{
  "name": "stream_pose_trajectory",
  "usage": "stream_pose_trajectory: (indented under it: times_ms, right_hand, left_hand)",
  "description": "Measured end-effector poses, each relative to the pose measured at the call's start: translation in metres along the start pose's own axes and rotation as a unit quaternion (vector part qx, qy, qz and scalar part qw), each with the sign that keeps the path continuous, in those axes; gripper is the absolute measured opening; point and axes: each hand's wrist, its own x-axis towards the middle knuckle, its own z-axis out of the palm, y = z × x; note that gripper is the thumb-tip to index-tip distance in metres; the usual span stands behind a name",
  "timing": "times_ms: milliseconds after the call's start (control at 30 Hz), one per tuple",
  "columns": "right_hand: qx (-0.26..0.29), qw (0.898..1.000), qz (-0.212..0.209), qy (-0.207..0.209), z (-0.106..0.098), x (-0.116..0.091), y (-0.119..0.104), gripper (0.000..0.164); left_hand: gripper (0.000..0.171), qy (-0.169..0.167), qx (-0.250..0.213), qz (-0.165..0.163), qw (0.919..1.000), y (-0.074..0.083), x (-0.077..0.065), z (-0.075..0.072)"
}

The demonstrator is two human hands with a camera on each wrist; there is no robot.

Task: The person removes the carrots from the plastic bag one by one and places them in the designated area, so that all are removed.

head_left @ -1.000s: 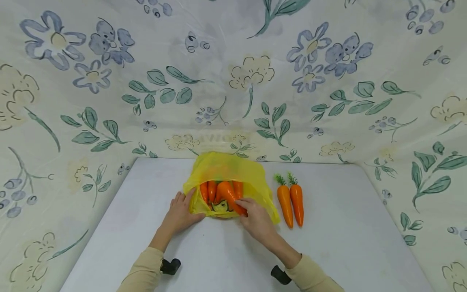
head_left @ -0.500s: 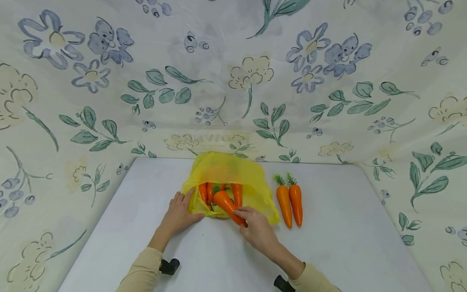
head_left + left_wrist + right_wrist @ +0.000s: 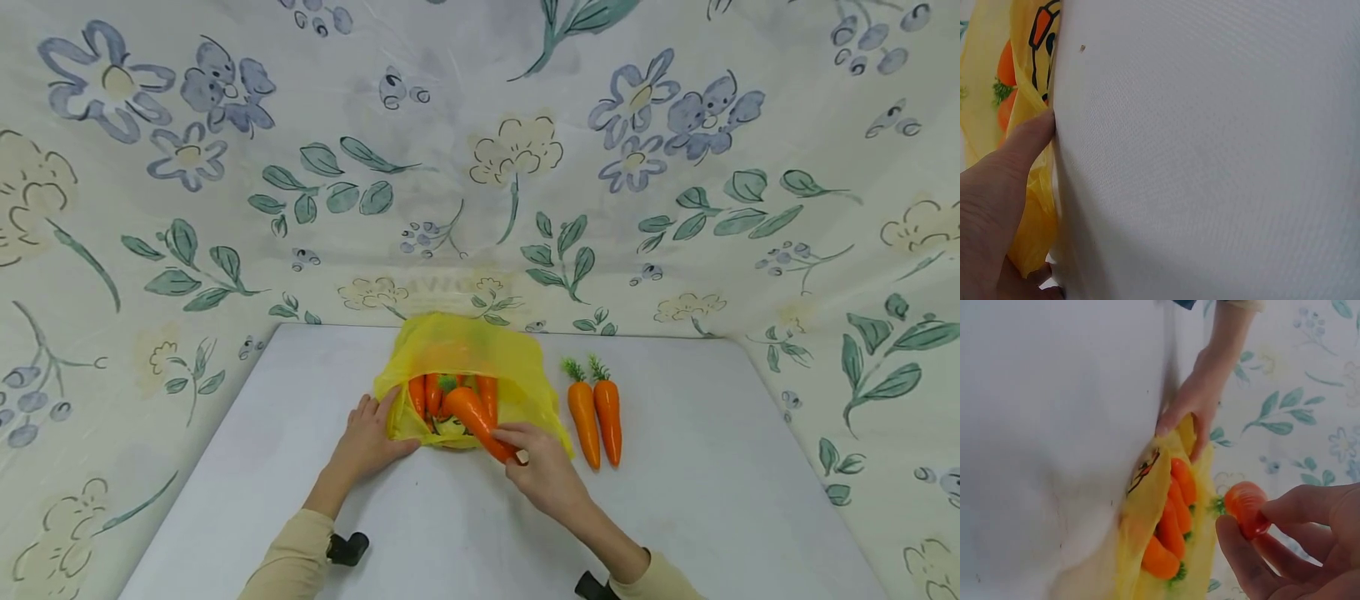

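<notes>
A yellow plastic bag (image 3: 517,350) lies with its mouth toward me, several orange toy carrots (image 3: 1182,506) inside. My left hand (image 3: 363,442) grips the left side of the mouth; its thumb (image 3: 1035,134) lies along the lower lip, where a printed figure shows. My right hand (image 3: 551,479) pinches the narrow end of one carrot (image 3: 476,417) between thumb and fingers. That carrot slants across the bag's mouth, thick end toward the bag. In the right wrist view, its green top (image 3: 1217,505) points away from the fingers.
To the right of the bag, two carrots (image 3: 585,425) with leafy green tops lie side by side on the white table (image 3: 690,467). A flower-patterned cloth (image 3: 450,167) rises behind the table's far edge. Black wrist devices (image 3: 348,548) sit below both hands.
My right hand has moved right and toward me, drawing the carrot partway out over the bag's near lip. The left hand keeps its place on the bag.
</notes>
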Motion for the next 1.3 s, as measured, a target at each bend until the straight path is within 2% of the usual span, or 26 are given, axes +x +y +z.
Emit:
stream_pose_trajectory:
  times_ms: [300, 533, 1067, 1300]
  right_hand:
    - [0.017, 1.0, -0.005, 0.02, -0.003, -0.004, 0.003, 0.038]
    - [0.009, 0.996, 0.009, 0.092, -0.019, -0.001, 0.016, 0.037]
    - [0.013, 0.977, 0.111, 0.183, -0.068, -0.005, 0.071, 0.041]
    - [0.01, 0.966, 0.177, 0.186, -0.079, -0.019, 0.096, 0.042]
  left_hand:
    - [0.095, -0.001, 0.004, -0.007, 1.0, 0.002, -0.001, -0.001]
    - [0.095, -0.002, 0.001, -0.01, 0.9999, 0.001, -0.001, 0.0]
    - [0.095, -0.009, 0.0, -0.012, 0.9999, 0.0, -0.001, -0.001]
    - [0.096, -0.014, 0.002, -0.017, 0.9997, 0.0, -0.001, 0.0]
